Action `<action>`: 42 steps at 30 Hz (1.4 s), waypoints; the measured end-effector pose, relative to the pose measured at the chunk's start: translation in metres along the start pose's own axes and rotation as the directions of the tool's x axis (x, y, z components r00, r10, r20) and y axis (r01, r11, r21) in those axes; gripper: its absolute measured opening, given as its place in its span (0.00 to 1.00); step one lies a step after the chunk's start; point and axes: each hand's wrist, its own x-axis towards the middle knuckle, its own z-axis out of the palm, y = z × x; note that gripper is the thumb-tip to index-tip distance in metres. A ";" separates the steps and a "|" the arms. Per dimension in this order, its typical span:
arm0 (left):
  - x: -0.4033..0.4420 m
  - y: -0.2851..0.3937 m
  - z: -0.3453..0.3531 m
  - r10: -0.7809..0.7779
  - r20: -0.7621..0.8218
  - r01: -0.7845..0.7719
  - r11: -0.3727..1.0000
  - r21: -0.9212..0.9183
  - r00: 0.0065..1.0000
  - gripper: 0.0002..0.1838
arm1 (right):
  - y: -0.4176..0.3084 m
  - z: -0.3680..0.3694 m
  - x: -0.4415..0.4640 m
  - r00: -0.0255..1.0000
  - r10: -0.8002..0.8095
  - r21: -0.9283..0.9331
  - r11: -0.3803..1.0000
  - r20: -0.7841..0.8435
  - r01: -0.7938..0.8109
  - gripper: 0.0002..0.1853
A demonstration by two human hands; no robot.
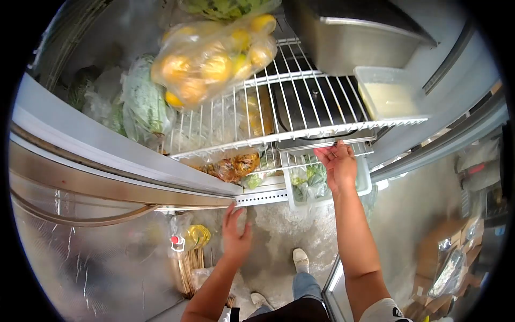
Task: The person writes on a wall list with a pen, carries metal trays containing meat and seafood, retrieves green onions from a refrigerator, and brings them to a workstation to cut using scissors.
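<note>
My right hand (339, 163) is at the front edge of a metal tray with a dark lid (316, 102), which sits below the white wire shelf (257, 140). Its fingers are curled up against the tray's rim. Below and beside it, a white bin (366, 177) holds bagged greens. My left hand (236, 233) hangs in the air near the fridge's lower front edge, fingers apart, holding nothing.
On the wire shelf are a bag of yellow-orange fruit (206, 67), a steel container (365, 43) and a clear plastic box (389, 94). Bagged vegetables (144, 96) lie at the left. An oil bottle (194, 238) stands on the floor, and boxes (450, 263) are at the right.
</note>
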 end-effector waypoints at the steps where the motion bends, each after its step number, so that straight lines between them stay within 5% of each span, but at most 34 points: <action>1: -0.002 0.004 -0.017 -0.074 -0.044 0.074 0.997 -0.002 0.996 0.21 | -0.005 0.005 0.004 0.999 -0.002 -0.038 0.999 -0.035 0.001 0.16; 3: -0.014 0.001 -0.047 -0.073 -0.208 0.052 0.993 -0.107 0.975 0.18 | -0.005 0.000 0.015 0.992 -0.006 -0.094 0.996 -0.130 -0.006 0.11; 7: -0.028 0.015 -0.116 -0.381 -0.461 0.185 0.891 -0.414 0.801 0.22 | -0.013 0.007 0.017 0.986 -0.031 -0.126 0.992 -0.162 0.010 0.09; 10: 0.006 0.070 -0.163 -0.090 -0.662 0.003 0.991 -0.131 0.745 0.27 | -0.005 -0.016 0.029 0.989 -0.123 -0.288 0.953 -0.081 0.095 0.13; 12: 0.038 0.101 -0.187 0.045 -0.698 -0.100 0.994 -0.038 0.714 0.27 | -0.011 -0.018 0.018 0.999 -0.023 -0.296 0.955 -0.042 0.010 0.19; 14: 0.068 0.111 -0.203 0.098 -0.729 -0.196 0.979 -0.051 0.677 0.27 | -0.010 -0.008 -0.017 0.981 -0.097 -0.413 0.910 -0.166 0.020 0.21; 18: 0.109 0.127 -0.209 -0.105 -0.754 -0.259 0.901 -0.348 0.648 0.09 | 0.044 -0.065 -0.076 0.984 0.092 -0.470 0.869 -0.150 -0.152 0.18; 23: 0.082 0.130 -0.235 -0.189 -0.631 -0.199 0.848 -0.491 0.753 0.08 | 0.092 -0.071 -0.150 0.948 0.263 -0.443 0.839 -0.178 -0.315 0.16; 25: 0.043 0.130 -0.244 -0.237 -0.648 -0.212 0.817 -0.536 0.723 0.07 | 0.121 -0.082 -0.166 0.967 0.244 -0.505 0.845 0.070 -0.177 0.14; 27: -0.017 0.132 -0.260 -0.310 -0.687 -0.264 0.758 -0.596 0.658 0.06 | 0.154 -0.085 -0.175 0.957 0.256 -0.615 0.780 0.139 -0.119 0.14; 29: -0.086 0.126 -0.279 -0.278 -0.819 -0.033 0.940 -0.339 0.502 0.12 | 0.177 -0.079 -0.185 0.912 0.339 -0.696 0.712 0.231 -0.088 0.14; 33: -0.205 0.099 -0.340 -0.445 -0.876 -0.039 0.887 -0.459 0.186 0.10 | 0.212 -0.026 -0.217 0.831 0.442 -0.806 0.592 0.338 0.013 0.20; 34: -0.220 0.096 -0.352 -0.425 -0.894 0.021 0.904 -0.427 0.139 0.11 | 0.224 -0.012 -0.224 0.760 0.445 -0.859 0.425 0.473 0.286 0.24; 35: -0.233 0.095 -0.364 -0.489 -0.833 -0.071 0.850 -0.521 0.260 0.11 | 0.241 -0.001 -0.226 0.652 0.473 -0.799 0.244 0.592 0.549 0.29; 39: -0.316 0.058 -0.425 -0.365 -0.850 -0.160 0.879 -0.450 0.380 0.12 | 0.341 0.028 -0.202 0.468 0.449 -0.530 0.016 0.761 0.848 0.39; 42: -0.378 0.017 -0.425 -0.435 -0.865 -0.019 0.891 -0.454 0.250 0.13 | 0.387 0.078 -0.138 0.395 0.352 -0.313 -0.268 0.848 0.911 0.46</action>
